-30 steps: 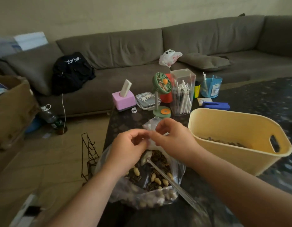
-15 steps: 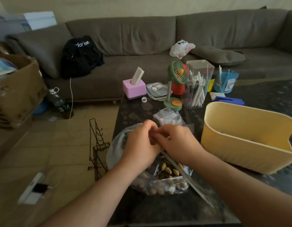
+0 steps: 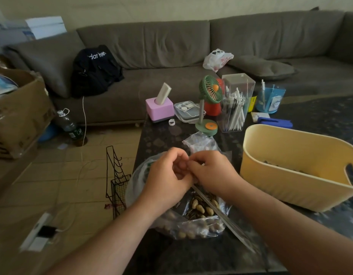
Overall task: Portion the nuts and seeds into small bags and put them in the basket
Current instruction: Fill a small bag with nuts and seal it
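A: Where are the hands?

B: Both meet over the big clear bag of nuts and seeds point(image 3: 193, 219) at the near end of the dark counter point(image 3: 157, 139). The left hand point(image 3: 167, 175) and right hand point(image 3: 213, 171) have their fingers curled in and their fingertips touching. They seem to pinch something small between them, but I cannot tell what; it is hidden by the fingers.

A: And a second ago?

B: Then the hands were a little apart, with a small clear bag visible between them. Half a second ago they had already closed together, as they are now. The view has also swung left and down, so the yellow basket point(image 3: 290, 175) sits further right in the frame.

A: What else is near the hands?

B: A long metal utensil point(image 3: 221, 213) slants out of the big bag, under the right wrist. A crumpled small clear bag point(image 3: 199, 141) lies just beyond the hands. The basket stands to the right, close to the right forearm, with some dark contents on its floor.

A: Further back?

B: A green desk fan point(image 3: 209, 90), a clear pen holder point(image 3: 236, 104) and a pink box point(image 3: 159, 110).
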`<state>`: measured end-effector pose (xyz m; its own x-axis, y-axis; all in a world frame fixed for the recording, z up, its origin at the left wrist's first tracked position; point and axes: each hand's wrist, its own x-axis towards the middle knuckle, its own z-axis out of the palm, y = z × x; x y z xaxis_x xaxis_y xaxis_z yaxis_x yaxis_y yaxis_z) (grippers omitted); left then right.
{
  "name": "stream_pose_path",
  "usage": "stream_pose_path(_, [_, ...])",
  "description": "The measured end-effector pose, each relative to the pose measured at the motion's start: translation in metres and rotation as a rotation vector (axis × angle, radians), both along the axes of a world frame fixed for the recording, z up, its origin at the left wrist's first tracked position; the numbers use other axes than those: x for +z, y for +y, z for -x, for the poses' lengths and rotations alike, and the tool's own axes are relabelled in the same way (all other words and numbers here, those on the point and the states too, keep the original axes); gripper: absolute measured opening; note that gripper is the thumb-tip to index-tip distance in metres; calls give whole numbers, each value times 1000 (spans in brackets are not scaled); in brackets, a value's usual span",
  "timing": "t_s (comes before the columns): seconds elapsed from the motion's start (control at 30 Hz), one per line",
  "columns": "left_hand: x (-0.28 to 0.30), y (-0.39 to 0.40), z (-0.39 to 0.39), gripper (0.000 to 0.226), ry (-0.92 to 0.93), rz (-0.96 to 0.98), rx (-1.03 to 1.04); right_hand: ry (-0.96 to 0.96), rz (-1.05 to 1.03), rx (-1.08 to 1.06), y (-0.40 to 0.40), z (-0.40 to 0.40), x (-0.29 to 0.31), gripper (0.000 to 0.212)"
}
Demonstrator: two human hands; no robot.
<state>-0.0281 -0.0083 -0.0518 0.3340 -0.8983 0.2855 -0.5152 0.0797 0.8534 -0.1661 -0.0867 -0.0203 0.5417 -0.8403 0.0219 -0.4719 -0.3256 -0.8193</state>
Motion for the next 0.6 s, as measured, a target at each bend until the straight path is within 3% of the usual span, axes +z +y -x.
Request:
stream_pose_path(0.13, [1, 1, -8, 36, -44, 36, 99, 151, 179, 1, -5, 8, 0, 21])
stream_pose_path(0.23, [5, 5, -13, 38, -43, 39, 34, 206, 311, 20, -5, 12, 2, 22])
stream_pose_path(0.3, [7, 9, -16, 54, -152, -13, -86, 140, 219, -11, -5, 13, 4, 19])
stream_pose_path(0.37, [7, 11, -18, 88, -284, -88, -178, -7, -11, -12, -4, 12, 6, 17])
stream_pose_path(0.43, [5, 9, -19, 108, -293, -123, -206, -163, -260, 38, -1, 13, 10, 15])
stream_pose_path(0.5, [3, 7, -16, 107, -250, -124, -194, -212, -338, 80, 2, 14, 11, 13])
stream_pose_path(0.6, [1, 5, -12, 90, -228, -114, -185, -168, -299, 79, 3, 14, 7, 16])
